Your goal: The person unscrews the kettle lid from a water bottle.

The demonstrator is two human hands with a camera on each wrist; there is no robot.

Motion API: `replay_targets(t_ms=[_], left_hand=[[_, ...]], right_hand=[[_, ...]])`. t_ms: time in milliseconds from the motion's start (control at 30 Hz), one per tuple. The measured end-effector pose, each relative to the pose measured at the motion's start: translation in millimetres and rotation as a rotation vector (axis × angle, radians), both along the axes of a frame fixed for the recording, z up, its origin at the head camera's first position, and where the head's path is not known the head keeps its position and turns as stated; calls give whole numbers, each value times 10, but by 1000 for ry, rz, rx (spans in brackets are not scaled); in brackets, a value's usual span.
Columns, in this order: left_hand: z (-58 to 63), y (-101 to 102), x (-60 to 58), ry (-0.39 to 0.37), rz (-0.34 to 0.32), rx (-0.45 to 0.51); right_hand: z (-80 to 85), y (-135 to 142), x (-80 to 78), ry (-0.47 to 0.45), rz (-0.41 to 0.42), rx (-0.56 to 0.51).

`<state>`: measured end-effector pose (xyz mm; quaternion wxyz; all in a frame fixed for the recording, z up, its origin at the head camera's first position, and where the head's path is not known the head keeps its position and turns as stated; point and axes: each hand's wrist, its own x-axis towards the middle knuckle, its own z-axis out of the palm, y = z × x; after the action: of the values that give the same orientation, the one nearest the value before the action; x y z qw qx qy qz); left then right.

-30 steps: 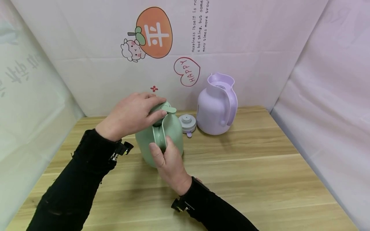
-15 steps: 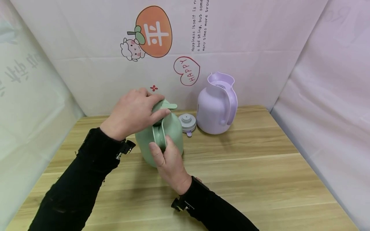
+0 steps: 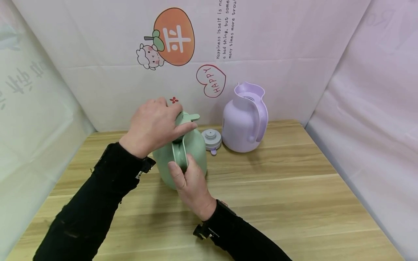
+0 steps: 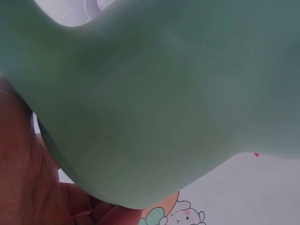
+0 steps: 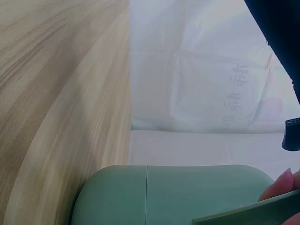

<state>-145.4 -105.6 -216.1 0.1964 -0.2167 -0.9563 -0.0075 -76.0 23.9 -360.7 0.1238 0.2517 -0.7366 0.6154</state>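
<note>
Gripping the handle (image 3: 179, 152) of the green jug (image 3: 196, 146), the right hand (image 3: 195, 186) sat at its near side, thumb left of the handle, index finger right of it. Other right fingers were mostly hidden; grip looked narrow, wrapped round the handle. Left hand (image 3: 153, 125) was on top, holding the green lid (image 3: 183, 117): fingers bent over the far left side, thumb across the near side, pointing right. Left fingertips mostly out of sight. Lid tab (image 3: 194, 117) pointed right, just beyond the thumb. Couldn't tell if the lid was fully seated. Left wrist view was mostly filled by the jug, palm at the left, fingers partly behind it.

Green jug stood upright on the wood table (image 3: 277, 203), left of centre, toward the far edge. Right of it, also far side: grey stopper (image 3: 211, 137), lilac tab (image 3: 213, 152) facing near, just beside the lilac jug (image 3: 240, 125). Lilac jug was upright, inner ring showing in its mouth, purple handle (image 3: 262, 121) at the right. Black sleeves (image 3: 81, 210) on both arms. White backdrop (image 3: 287, 36) behind, printed with a red heart (image 3: 211, 81).
</note>
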Motion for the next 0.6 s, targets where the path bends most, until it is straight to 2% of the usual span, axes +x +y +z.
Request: replay_targets(t_ms=[267,600], left_hand=[[-1,33,-8,27,51,-18],[13,77,11,-11,129,-21]], right_hand=[[-9,4,1,17,0,11],[-24,1,3,13,3,6]])
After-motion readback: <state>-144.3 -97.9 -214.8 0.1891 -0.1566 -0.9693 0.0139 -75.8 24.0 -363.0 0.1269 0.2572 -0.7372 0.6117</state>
